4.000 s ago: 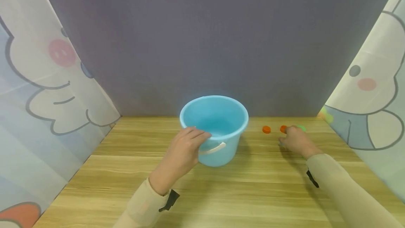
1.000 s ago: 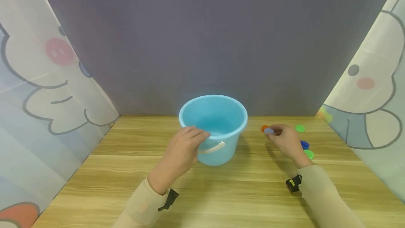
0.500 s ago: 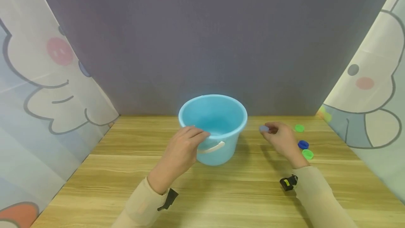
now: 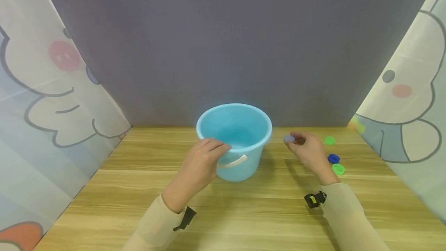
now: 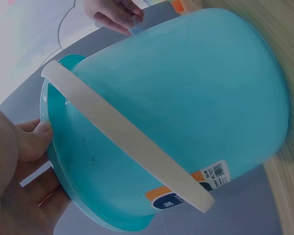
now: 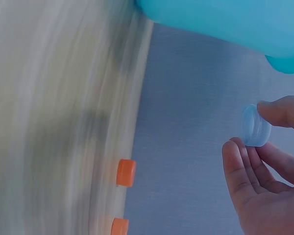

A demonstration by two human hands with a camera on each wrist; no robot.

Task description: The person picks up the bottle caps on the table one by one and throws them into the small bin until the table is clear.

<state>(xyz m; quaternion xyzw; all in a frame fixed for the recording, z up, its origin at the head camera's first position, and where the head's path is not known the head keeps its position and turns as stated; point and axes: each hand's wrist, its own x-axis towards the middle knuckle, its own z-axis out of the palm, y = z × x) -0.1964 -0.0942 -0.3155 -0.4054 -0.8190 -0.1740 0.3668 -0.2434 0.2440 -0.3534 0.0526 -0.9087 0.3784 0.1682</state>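
My left hand [image 4: 200, 162] grips the near rim of a light blue bucket [image 4: 240, 165], thumb on the outer side in the left wrist view. The bucket stands upright, its white handle [image 5: 127, 132] hanging down. Between thumb and fingers, my right hand [image 4: 308, 152] pinches a pale blue bottle cap [image 6: 256, 126]. It holds this cap above the table, right of the bucket and apart from it. Two orange bottle caps [image 6: 126, 173] lie on the table in the right wrist view; the right hand and its cap hide them in the head view.
Right of my right hand lie a dark blue cap [image 4: 333, 159] and two green caps, one nearer [image 4: 338, 169] and one farther back [image 4: 329, 140]. A grey panel [image 4: 230, 49] rises behind the wooden table [image 4: 244, 212]. Printed curtains [image 4: 400, 107] flank both sides.
My right hand has moved left from among the caps, carrying the pale blue cap, and in the last second has risen slightly toward the bucket. The left hand keeps its grip on the rim.
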